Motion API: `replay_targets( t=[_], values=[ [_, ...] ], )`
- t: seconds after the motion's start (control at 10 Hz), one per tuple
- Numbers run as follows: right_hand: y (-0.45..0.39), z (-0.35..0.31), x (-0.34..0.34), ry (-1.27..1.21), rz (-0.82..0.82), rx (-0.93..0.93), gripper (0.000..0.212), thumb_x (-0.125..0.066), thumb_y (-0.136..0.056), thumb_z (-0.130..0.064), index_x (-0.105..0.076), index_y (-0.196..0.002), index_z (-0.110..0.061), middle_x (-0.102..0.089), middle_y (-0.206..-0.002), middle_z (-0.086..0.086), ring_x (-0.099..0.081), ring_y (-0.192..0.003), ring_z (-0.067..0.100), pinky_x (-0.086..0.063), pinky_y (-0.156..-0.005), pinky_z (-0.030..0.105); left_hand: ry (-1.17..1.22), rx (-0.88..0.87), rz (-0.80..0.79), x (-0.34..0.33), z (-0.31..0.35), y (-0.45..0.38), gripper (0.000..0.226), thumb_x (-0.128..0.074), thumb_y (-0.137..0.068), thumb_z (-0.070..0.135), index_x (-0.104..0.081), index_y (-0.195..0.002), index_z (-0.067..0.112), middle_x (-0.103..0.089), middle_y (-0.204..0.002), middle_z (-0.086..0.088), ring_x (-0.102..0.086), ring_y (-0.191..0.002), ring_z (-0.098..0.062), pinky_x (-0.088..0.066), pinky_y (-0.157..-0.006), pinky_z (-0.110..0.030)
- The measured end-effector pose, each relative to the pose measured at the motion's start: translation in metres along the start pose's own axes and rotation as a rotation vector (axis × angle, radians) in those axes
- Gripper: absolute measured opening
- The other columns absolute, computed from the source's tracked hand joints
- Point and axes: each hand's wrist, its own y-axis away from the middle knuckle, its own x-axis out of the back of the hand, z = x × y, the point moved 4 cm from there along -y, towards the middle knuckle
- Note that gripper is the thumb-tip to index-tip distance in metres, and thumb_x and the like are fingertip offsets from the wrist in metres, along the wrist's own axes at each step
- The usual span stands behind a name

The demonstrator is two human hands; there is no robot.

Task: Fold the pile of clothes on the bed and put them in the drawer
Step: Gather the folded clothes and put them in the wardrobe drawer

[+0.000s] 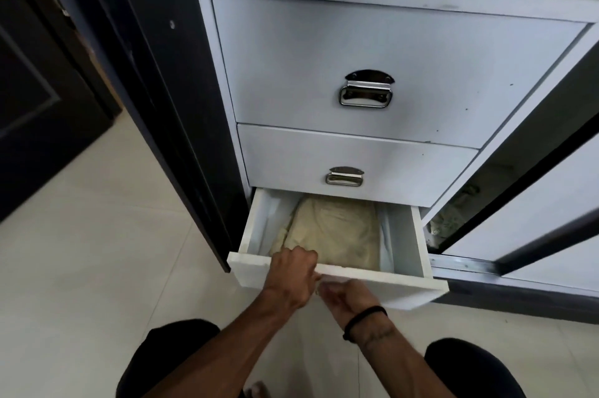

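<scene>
Both hands, left hand (293, 271) and right hand (348, 295), grip the open bottom drawer's (405, 287) front at 6 o'clock, folded beige garment (337, 232) inside.

I'm crouched before the drawer unit (372, 50), knees either side of my arms. Three drawers stack up: the top drawer (389, 73), the middle drawer (353, 167) below it, and the bottom drawer (340, 277) pulled out toward me. Folded trousers (337, 232) lie inside it. My left hand (291, 274) hooks over its front edge; my right hand (346, 297) sits just beside, against the front panel. A door (146, 73) stands left of the unit.
</scene>
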Motion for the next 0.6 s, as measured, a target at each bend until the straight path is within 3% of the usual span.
replay_targets(
  t=[0.1,0.2,0.3,0.4,0.5,0.6],
  values=[
    [-0.026,-0.045,-0.033,0.076,-0.094,0.027,0.023,-0.032,-0.100,0.015,-0.050,-0.091,0.003,-0.051,-0.095,0.020,-0.057,-0.084,0.027,-0.055,-0.091,0.032,0.303,0.340,0.160,0.010,-0.007,-0.036,0.032,-0.057,-0.099,0.043,-0.065,-0.113,0.016,-0.065,-0.117,-0.010,-0.061,-0.111,-0.031,-0.048,-0.090,-0.038],
    [-0.057,-0.089,-0.070,0.125,-0.117,0.084,0.025,-0.032,-0.101,0.012,-0.050,-0.089,0.001,-0.052,-0.093,0.016,-0.057,-0.081,0.022,-0.058,-0.069,0.027,0.963,0.540,0.188,0.011,-0.011,-0.081,0.023,-0.060,-0.096,0.015,-0.071,-0.116,0.014,-0.067,-0.119,-0.005,-0.063,-0.116,-0.028,-0.050,-0.095,-0.035],
    [-0.084,-0.103,-0.084,0.106,-0.127,0.108,0.021,-0.035,-0.101,0.012,-0.052,-0.095,0.001,-0.049,-0.088,0.016,-0.053,-0.082,0.025,-0.054,-0.086,0.040,1.456,0.674,0.164,0.014,-0.014,-0.113,0.024,-0.057,-0.093,0.002,-0.069,-0.114,0.008,-0.066,-0.109,-0.019,-0.064,-0.107,-0.034,-0.055,-0.094,-0.041],
    [-0.093,-0.094,-0.068,0.161,-0.092,0.106,0.013,-0.049,-0.101,0.006,-0.059,-0.109,0.002,-0.060,-0.099,0.020,-0.055,-0.101,0.033,-0.049,-0.103,0.052,1.626,0.745,0.160,0.009,-0.013,-0.130,0.003,-0.068,-0.090,0.008,-0.068,-0.091,0.011,-0.064,-0.091,-0.011,-0.062,-0.090,-0.024,-0.052,-0.087,-0.034],
    [-0.102,-0.094,-0.056,0.276,-0.011,0.117,0.009,-0.062,-0.097,0.001,-0.068,-0.103,0.001,-0.064,-0.114,0.020,-0.057,-0.108,0.033,-0.051,-0.104,0.048,1.681,0.717,0.186,0.022,0.003,-0.135,0.012,-0.082,-0.085,0.023,-0.074,-0.089,0.015,-0.074,-0.088,-0.004,-0.070,-0.090,-0.023,-0.057,-0.094,-0.035],
    [-0.107,-0.088,-0.058,0.239,-0.036,0.056,0.011,-0.055,-0.102,-0.006,-0.063,-0.109,-0.005,-0.057,-0.113,0.016,-0.051,-0.111,0.032,-0.053,-0.092,0.045,1.857,0.712,0.139,0.034,0.024,-0.141,0.020,-0.086,-0.083,0.022,-0.066,-0.081,0.019,-0.068,-0.081,-0.002,-0.064,-0.087,-0.022,-0.056,-0.086,-0.034]
  ],
)
